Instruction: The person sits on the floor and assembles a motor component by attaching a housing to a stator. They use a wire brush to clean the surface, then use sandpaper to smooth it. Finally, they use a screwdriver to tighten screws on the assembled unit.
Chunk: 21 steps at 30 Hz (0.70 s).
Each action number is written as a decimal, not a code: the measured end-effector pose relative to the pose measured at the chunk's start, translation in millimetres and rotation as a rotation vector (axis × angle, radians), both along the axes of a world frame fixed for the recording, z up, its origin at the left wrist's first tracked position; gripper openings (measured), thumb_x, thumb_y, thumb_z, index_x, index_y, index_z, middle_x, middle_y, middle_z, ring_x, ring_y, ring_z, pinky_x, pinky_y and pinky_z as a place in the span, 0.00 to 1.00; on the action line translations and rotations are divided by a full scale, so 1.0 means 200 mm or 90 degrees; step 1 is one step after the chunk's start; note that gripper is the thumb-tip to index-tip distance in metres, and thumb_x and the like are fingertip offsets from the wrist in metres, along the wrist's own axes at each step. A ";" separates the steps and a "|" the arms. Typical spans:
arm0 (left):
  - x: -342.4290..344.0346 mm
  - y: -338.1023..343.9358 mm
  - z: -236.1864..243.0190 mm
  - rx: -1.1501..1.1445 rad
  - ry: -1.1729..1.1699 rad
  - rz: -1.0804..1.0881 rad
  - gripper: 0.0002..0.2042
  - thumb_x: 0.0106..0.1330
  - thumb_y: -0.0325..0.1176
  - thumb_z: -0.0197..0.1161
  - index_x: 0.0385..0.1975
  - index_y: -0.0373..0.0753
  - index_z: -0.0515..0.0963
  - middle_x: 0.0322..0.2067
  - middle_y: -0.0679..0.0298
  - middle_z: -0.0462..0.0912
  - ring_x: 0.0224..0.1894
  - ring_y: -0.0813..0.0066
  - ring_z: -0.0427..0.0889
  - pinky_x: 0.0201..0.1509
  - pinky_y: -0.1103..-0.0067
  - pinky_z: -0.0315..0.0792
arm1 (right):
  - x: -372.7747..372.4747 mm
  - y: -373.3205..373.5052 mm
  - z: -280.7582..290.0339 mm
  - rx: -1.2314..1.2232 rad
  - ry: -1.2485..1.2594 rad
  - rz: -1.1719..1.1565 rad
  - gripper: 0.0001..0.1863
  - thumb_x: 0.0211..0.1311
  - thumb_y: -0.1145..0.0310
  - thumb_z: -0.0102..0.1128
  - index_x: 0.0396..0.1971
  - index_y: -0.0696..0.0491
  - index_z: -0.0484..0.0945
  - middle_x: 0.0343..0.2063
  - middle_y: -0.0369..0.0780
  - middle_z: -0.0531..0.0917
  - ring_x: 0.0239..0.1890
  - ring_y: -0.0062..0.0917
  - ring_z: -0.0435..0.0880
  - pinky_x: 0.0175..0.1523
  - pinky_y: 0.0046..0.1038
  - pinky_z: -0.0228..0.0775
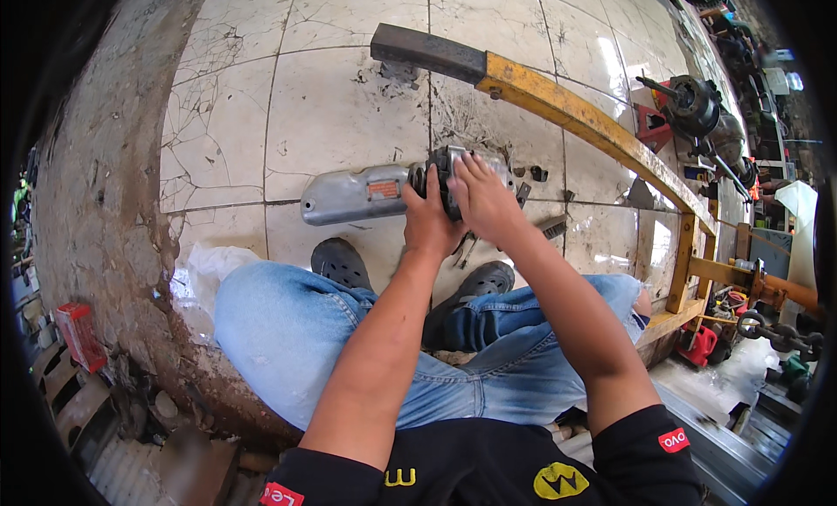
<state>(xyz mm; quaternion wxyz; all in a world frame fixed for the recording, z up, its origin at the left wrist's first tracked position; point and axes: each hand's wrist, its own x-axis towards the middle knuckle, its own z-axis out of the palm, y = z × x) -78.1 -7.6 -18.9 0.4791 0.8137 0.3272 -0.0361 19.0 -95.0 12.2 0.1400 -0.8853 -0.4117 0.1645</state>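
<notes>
1. Setting: a mechanical workshop, with machine parts at floor level.
2. Floor tiles (349,96), 11 o'clock: cracked, with dark stains.
3. Yellow beam (575,114), sweeping from 12 to 3 o'clock: scuffed, resembling a hoist arm.
4. Black round assembly (691,108), 2 o'clock: machinery beside a red stand (652,128).
5. Heavy chain (782,336), between 3 and 4 o'clock: thick dark links.
6. Grey metal cover (349,196), near centre toward 10 o'clock: a detached machine housing on the tiles.
</notes>
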 end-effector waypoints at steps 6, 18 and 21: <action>-0.01 0.01 0.00 0.020 -0.020 0.001 0.49 0.52 0.40 0.74 0.72 0.41 0.51 0.61 0.35 0.56 0.58 0.35 0.72 0.59 0.60 0.72 | -0.12 -0.10 0.14 0.033 0.034 0.026 0.26 0.75 0.58 0.43 0.62 0.62 0.68 0.65 0.55 0.68 0.70 0.49 0.62 0.72 0.46 0.54; -0.01 -0.01 -0.06 0.044 -0.026 0.036 0.55 0.44 0.40 0.81 0.72 0.47 0.51 0.59 0.41 0.57 0.51 0.40 0.77 0.54 0.59 0.76 | -0.11 -0.06 0.10 0.016 0.017 0.016 0.26 0.76 0.57 0.39 0.61 0.62 0.68 0.63 0.57 0.69 0.69 0.51 0.63 0.71 0.47 0.56; 0.00 0.00 -0.01 0.030 -0.014 0.018 0.55 0.44 0.39 0.81 0.73 0.48 0.50 0.60 0.41 0.56 0.51 0.39 0.77 0.54 0.59 0.76 | 0.04 0.04 0.02 -0.013 0.018 -0.013 0.26 0.76 0.57 0.39 0.61 0.62 0.69 0.63 0.56 0.69 0.69 0.50 0.62 0.71 0.45 0.56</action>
